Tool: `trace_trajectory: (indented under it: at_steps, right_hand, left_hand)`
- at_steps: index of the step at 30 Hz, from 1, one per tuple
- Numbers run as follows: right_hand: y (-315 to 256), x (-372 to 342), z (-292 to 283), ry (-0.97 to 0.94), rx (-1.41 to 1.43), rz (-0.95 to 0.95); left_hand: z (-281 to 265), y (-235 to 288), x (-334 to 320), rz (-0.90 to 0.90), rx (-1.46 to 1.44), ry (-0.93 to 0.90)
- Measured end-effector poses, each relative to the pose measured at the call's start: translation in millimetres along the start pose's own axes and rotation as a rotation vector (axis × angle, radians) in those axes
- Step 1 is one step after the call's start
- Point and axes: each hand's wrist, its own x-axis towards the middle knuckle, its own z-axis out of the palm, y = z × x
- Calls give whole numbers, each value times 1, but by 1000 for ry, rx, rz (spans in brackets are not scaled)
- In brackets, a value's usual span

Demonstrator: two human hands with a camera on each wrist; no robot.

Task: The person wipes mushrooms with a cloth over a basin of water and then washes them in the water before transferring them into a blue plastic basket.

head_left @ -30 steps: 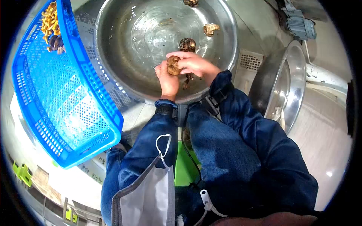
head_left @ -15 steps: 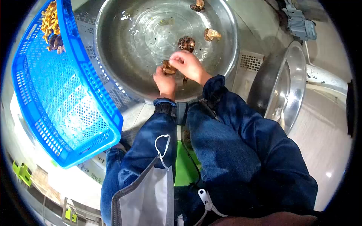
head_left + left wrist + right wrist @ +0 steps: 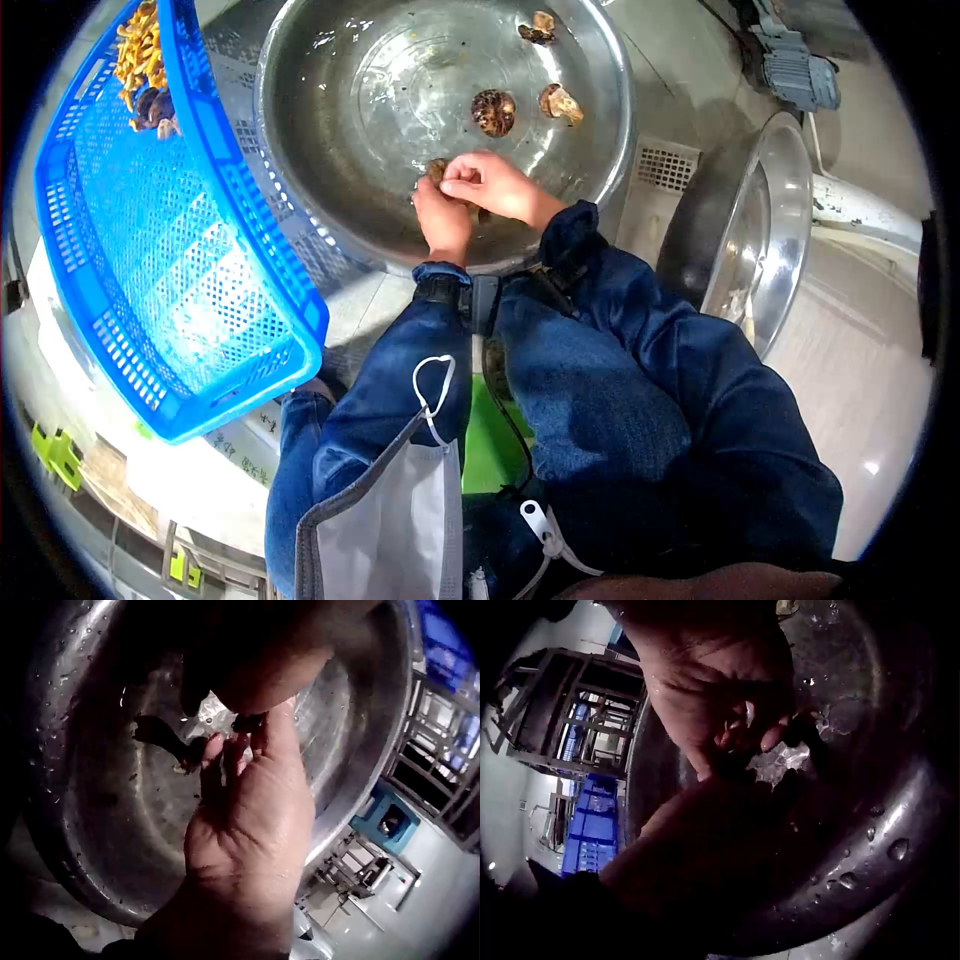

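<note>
One mushroom (image 3: 436, 169) in left hand (image 3: 442, 216)

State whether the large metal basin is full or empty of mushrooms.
Neither: the basin is only sparsely filled. In the head view, mushrooms lie scattered, with bare metal between them.

mushrooms (image 3: 493, 112) lie in a basin (image 3: 350, 110) right of the basket (image 3: 180, 280).

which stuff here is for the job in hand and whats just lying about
Likely in the job: left hand, right hand, held mushroom, wet basin, loose mushrooms, probably blue basket.

Seemingly just about: face mask, second basin, grey motor-like unit.
</note>
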Motion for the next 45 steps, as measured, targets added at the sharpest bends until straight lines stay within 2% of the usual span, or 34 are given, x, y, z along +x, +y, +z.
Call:
trace_trajectory:
  at_steps: [1, 4, 5, 8, 9, 10, 11, 12, 13, 14, 15, 16, 17, 18, 20, 21, 22, 23, 24, 25, 26, 27, 28, 29, 30, 32, 33, 34, 36, 39, 40, 42, 45]
  right_hand:
    - [0, -5, 1, 188, -301, -143]
    - [0, -7, 4, 154, -389, -130]
    - [-1, -8, 4, 130, -451, -93]
    - [10, 2, -3, -19, -87, 55]
    - [11, 3, -1, 31, 157, -18]
    - [13, 2, -2, 201, 347, 118]
    - [44, 11, -4, 338, 33, 69]
    - [49, 15, -4, 472, -283, 18]
    - [55, 12, -3, 358, 17, 89]
    - [29, 3, 4, 237, 314, 156]
    - [19, 1, 17, 104, 447, 5]
    - [16, 7, 19, 76, 104, -107]
    - [29, 19, 19, 177, -43, -77]
    - [33, 28, 18, 279, -185, -46]
    - [33, 27, 1, 306, -9, 236]
    - [27, 24, 4, 292, -22, 99]
    - [22, 17, 11, 277, -39, -37]
    - [22, 14, 23, 296, -207, -238]
    - [22, 19, 18, 274, -213, -130]
    - [22, 23, 11, 256, -211, -19]
    - [25, 24, 8, 242, -199, 97]
    - [26, 23, 3, 299, 7, 191]
    - [39, 33, -14, 295, -282, 171]
    - [38, 27, -15, 342, -165, 134]
    - [28, 21, -15, 382, -55, 87]
    - [11, 8, -11, 239, 172, 9]
    - [9, 5, -5, 161, 26, 10]
    - [5, -1, -2, 172, -127, -83]
    - [-7, -1, -12, 192, -284, 45]
    - [-6, -3, -19, 169, -329, -122]
    - [-4, -1, -15, 177, -382, -164]
    - [2, 0, -14, 165, -154, -132]
    - [6, 1, -23, 118, 25, -102]
  left_hand:
    - [1, -4, 2, -13, 3, -29]
    - [-2, 17, -10, -93, 224, 26]
    - [-4, 21, -9, -83, 189, 9]
    - [-6, 35, -11, -156, 192, 11]
    - [-5, 16, -7, -57, 55, -12]
    - [0, -3, -1, -48, 18, 0]
    - [10, -29, 6, -39, -20, 10]
    - [12, -32, 8, -29, -58, 18]
    - [11, -36, 8, -122, -168, -77]
    - [9, -23, 4, -129, -306, -134]
    - [8, -4, -2, -138, -447, -187]
    - [7, 11, -8, -145, -589, -238]
    - [6, 17, -12, -200, -698, -268]
    - [3, 22, -15, -137, -617, -307]
    - [-1, 28, -17, -10, -452, -384]
    - [3, 32, -14, -191, -732, -366]
    - [3, 33, -17, -224, -800, -334]
    - [5, 26, -13, -198, -863, -332]
    - [5, 19, -8, -169, -926, -325]
    - [4, 11, -10, -133, -612, -329]
    - [-3, 37, -19, -246, -781, -296]
    - [-1, 34, -18, -241, -771, -310]
    - [-1, 31, -18, -241, -763, -326]
    - [-7, 32, -14, -212, -740, -370]
    - [-6, 31, -12, -202, -728, -319]
    - [-7, 28, -12, -192, -698, -210]
    - [-6, 27, -13, -225, -657, -175]
    - [-2, 27, -13, -192, -826, -223]
    - [1, 23, -14, -216, -782, -220]
    - [-3, 24, -14, 92, -601, -215]
    - [-3, 26, -14, 24, -624, -215]
    - [-5, 32, -17, -120, -663, -219]
    - [-2, 28, -16, -109, -681, -215]
